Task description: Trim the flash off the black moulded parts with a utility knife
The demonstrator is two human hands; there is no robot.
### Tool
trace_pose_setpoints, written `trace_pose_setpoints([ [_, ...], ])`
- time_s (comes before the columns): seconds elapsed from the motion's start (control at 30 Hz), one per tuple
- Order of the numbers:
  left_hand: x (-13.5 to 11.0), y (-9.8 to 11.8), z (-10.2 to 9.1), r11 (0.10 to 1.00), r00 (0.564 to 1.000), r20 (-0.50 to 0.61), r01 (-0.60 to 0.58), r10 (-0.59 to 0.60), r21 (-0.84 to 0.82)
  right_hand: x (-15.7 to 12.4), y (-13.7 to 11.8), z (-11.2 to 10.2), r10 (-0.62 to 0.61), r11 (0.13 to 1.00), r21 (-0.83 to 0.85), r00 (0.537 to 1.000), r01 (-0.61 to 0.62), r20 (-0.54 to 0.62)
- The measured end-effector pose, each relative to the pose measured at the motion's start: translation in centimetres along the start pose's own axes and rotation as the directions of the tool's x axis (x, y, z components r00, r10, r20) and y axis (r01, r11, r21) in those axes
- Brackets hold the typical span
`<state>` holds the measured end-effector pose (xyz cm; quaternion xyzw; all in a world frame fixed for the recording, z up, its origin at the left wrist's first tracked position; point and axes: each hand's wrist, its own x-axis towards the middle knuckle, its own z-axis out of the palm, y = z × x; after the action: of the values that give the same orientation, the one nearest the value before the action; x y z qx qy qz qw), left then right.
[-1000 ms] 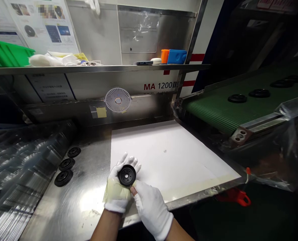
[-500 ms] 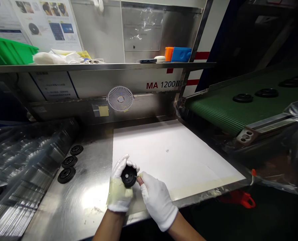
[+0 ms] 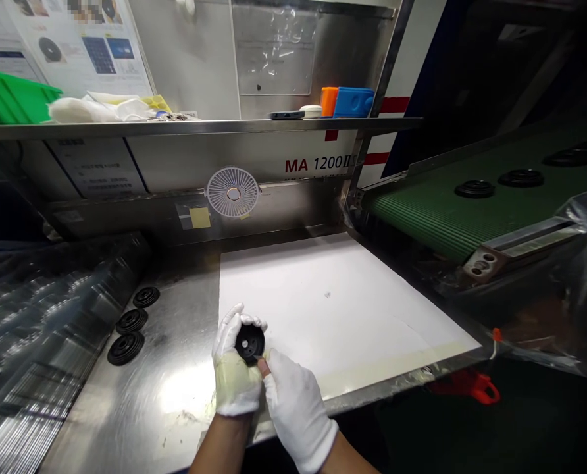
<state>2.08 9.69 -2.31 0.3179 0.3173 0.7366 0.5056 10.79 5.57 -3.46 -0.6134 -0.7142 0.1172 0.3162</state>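
In my gloved left hand (image 3: 237, 375) is a black round plastic part (image 3: 251, 343), its face with a pale centre turned toward me. The fingers wrap around its far and left edges. My gloved right hand (image 3: 296, 401) is closed in a pinch at the part's lower right rim, with a bare thumb tip showing. A small thin thing seems to stick out of this pinch, but it is too small to name. Both hands are above the near left edge of a white sheet (image 3: 372, 309). Three similar black round parts (image 3: 131, 321) lie to the left on the metal table (image 3: 175, 329).
Stacked clear plastic trays (image 3: 66, 329) fill the left side. At the right, a green conveyor belt (image 3: 422, 210) carries several black round parts (image 3: 520, 178). A white fan (image 3: 233, 192) stands at the back below a metal shelf (image 3: 214, 127). A red handle (image 3: 476, 387) sticks out beneath the table's edge.
My right hand's pinch has moved from the right side of the black part down to its lower rim. The left hand still holds the part. The view has shifted slightly.
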Motion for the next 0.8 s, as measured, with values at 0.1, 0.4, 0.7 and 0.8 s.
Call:
trace_pose_setpoints([
  [0.1,0.1,0.8,0.3,0.965,0.971,-0.056,0.222,-0.231,-0.138,-0.2,0.1,0.4,0.007,1.000,-0.014,1.000,-0.007,0.008],
  [0.4,1.0,0.9,0.6,0.816,0.875,0.020,0.458,-0.483,-0.353,0.4,1.0,-1.1,0.069,0.997,0.020,0.997,-0.070,0.036],
  [0.7,0.1,0.2,1.0,0.966,0.973,-0.101,0.188,-0.208,-0.180,-0.6,-0.1,-0.4,0.041,0.999,0.005,0.999,-0.041,0.014],
  [0.8,-0.1,0.2,1.0,0.988,0.990,-0.079,0.111,-0.120,-0.112,-0.4,-0.2,-0.7,0.053,0.998,0.029,0.998,-0.054,0.032],
])
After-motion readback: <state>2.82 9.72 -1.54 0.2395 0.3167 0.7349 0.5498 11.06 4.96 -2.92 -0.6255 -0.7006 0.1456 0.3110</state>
